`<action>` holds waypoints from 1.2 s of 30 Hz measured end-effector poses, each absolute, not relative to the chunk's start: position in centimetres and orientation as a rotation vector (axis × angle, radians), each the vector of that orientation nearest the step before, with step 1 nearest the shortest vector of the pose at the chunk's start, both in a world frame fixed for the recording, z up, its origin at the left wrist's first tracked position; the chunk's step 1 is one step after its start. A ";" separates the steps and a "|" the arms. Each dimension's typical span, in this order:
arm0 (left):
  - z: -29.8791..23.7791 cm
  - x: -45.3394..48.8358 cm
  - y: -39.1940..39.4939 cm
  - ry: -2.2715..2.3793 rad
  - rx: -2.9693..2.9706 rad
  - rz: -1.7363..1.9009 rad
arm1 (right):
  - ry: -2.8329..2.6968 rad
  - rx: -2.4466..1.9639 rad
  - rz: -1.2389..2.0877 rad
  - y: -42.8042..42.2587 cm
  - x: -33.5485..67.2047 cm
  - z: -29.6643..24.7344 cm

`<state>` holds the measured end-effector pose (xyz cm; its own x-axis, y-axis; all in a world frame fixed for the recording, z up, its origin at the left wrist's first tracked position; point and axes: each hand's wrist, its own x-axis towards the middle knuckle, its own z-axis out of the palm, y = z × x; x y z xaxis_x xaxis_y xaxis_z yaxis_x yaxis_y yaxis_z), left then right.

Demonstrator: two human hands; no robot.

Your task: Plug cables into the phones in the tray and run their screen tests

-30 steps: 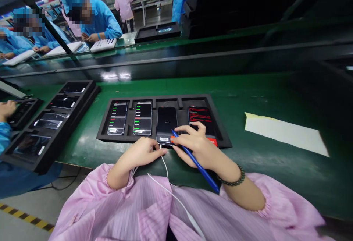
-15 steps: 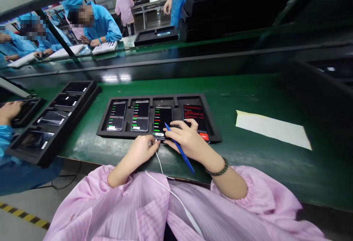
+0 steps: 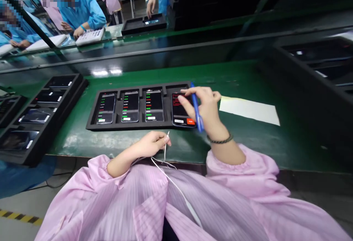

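Observation:
My left hand [image 3: 149, 144] is closed on the plug end of a white earphone cable [image 3: 180, 194], in front of a black foam tray [image 3: 129, 126]. The plug tip points up and is apart from the phones. A blue pen [image 3: 195, 105] is held in my right hand [image 3: 209, 107], whose thumb and fingers are over the rightmost phone [image 3: 179, 110]. That phone shows red text and a red button. Beside it in the tray lie a third phone [image 3: 154, 105], a second phone [image 3: 130, 106] and a leftmost phone [image 3: 106, 107], with green, red and white lines on their screens.
A strip of white paper [image 3: 249, 111] lies right of the tray on the green bench [image 3: 116, 141]. Another phone tray [image 3: 57, 103] is at the left, and dark stacked trays [image 3: 300, 97] rise at the right. People in blue work across the bench.
My left hand has drawn the plug away from the third phone. My right hand has moved to the right and up over the rightmost phone, turning the pen more upright.

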<state>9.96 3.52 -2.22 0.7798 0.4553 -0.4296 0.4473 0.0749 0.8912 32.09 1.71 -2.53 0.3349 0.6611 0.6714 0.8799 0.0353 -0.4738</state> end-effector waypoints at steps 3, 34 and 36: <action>-2.3 11.9 3.2 0.776 1.647 -0.024 | -1.364 -1.746 -0.133 3.0 36.5 -3.7; -2.3 15.9 1.3 0.934 1.000 0.170 | -1.863 -1.598 0.115 6.5 40.2 -6.4; -2.1 16.0 0.9 0.916 0.936 0.110 | -1.886 -1.557 0.112 6.2 40.1 -6.1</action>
